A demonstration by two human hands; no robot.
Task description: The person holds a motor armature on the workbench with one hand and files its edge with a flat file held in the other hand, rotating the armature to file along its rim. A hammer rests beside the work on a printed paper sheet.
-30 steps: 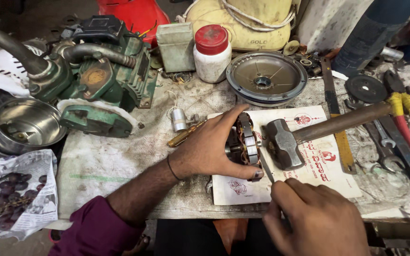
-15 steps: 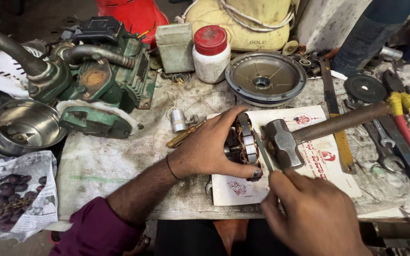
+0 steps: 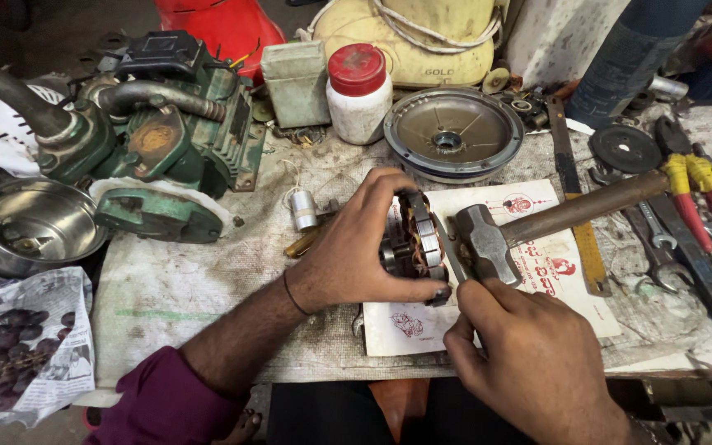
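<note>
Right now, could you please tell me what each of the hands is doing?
Left hand: closed around the motor part, holding it upright on the paper.
Right hand: fingers pinched together beside the hammer; what they grip cannot be told.

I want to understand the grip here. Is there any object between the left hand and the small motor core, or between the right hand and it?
Nothing visible does. The left hand grips the motor core directly. The right hand is beside it, fingertips at its lower edge; the hammer lies just behind, not between.

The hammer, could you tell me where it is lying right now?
In the head view the hammer lies right of centre on the white printed paper, its head beside the motor core gripped by the left hand.
</note>
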